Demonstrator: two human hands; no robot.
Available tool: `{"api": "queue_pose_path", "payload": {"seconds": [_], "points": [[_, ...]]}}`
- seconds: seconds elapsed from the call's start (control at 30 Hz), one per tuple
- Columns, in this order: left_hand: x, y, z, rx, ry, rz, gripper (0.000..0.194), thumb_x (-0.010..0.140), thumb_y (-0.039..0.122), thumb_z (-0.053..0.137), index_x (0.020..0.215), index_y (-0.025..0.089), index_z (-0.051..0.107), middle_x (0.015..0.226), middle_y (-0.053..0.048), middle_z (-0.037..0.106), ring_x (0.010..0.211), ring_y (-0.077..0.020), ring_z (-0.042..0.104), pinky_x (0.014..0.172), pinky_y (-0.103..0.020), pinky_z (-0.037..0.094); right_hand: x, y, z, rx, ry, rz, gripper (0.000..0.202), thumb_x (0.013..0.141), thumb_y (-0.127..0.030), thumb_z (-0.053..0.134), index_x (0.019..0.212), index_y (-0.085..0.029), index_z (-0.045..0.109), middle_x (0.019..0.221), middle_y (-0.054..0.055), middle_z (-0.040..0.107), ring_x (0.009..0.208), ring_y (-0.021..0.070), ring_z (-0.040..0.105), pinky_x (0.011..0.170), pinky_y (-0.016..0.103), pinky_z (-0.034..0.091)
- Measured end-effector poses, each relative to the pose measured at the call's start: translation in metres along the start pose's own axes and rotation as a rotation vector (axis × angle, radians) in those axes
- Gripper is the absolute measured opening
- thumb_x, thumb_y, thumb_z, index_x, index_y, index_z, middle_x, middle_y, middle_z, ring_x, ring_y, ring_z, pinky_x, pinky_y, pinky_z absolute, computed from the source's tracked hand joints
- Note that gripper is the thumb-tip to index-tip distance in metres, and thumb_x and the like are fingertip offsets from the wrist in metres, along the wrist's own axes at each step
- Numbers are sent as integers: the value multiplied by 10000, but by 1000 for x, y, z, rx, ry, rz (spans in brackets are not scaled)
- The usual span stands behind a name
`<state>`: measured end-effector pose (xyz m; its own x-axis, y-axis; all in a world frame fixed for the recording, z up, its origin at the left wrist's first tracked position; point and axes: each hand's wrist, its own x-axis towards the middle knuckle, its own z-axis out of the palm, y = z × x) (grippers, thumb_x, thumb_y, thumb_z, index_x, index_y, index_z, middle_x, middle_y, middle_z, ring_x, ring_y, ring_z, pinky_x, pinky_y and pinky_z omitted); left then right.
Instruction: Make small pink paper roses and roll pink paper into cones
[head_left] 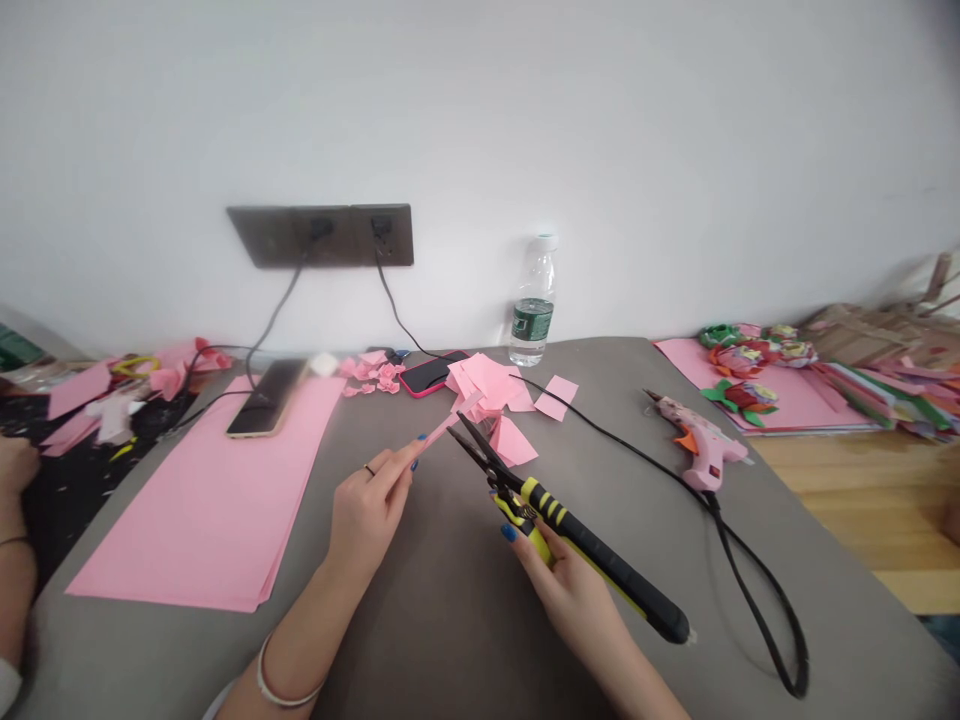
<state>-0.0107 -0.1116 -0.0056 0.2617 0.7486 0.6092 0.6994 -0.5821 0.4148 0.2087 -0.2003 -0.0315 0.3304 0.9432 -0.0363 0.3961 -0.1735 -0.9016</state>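
My left hand (373, 505) pinches a narrow strip of pink paper (442, 430) between thumb and fingers. In my right hand (566, 575) is a pair of black and yellow shears (555, 515), gripped by the handles. Their blades are apart and point up and left, close to the strip's far end. Just beyond the blades lies a loose heap of pink paper pieces (484, 382). One small pink paper square (556, 397) rests to the right of the heap.
Left, a stack of pink sheets (195, 510) bears a phone (268, 398). Another phone (431, 374) and a water bottle (533, 305) stand near the wall. Right lie a corded pink glue gun (701, 440) and paper flowers (742, 395). Another person's hand (16, 465) shows far left.
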Motion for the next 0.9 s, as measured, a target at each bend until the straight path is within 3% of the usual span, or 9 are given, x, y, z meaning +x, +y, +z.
{"api": "queue_pose_path", "payload": {"seconds": [0.37, 0.9], "points": [[-1, 1, 0, -27, -5, 0, 328, 969, 128, 453, 1223, 217, 641, 757, -9, 685, 610, -124, 644, 635, -218, 508, 2, 2, 1, 4, -5, 8, 632, 756, -748, 587, 922, -159, 741, 711, 79, 701, 737, 276, 689, 676, 325, 570], [-1, -1, 0, -53, 13, 45, 334, 957, 101, 464, 1230, 187, 634, 760, -4, 690, 613, -118, 644, 619, -210, 501, 4, 11, 1, 40, -24, -69, 553, 793, -667, 618, 974, -160, 745, 745, 84, 715, 764, 269, 680, 704, 334, 567]]}}
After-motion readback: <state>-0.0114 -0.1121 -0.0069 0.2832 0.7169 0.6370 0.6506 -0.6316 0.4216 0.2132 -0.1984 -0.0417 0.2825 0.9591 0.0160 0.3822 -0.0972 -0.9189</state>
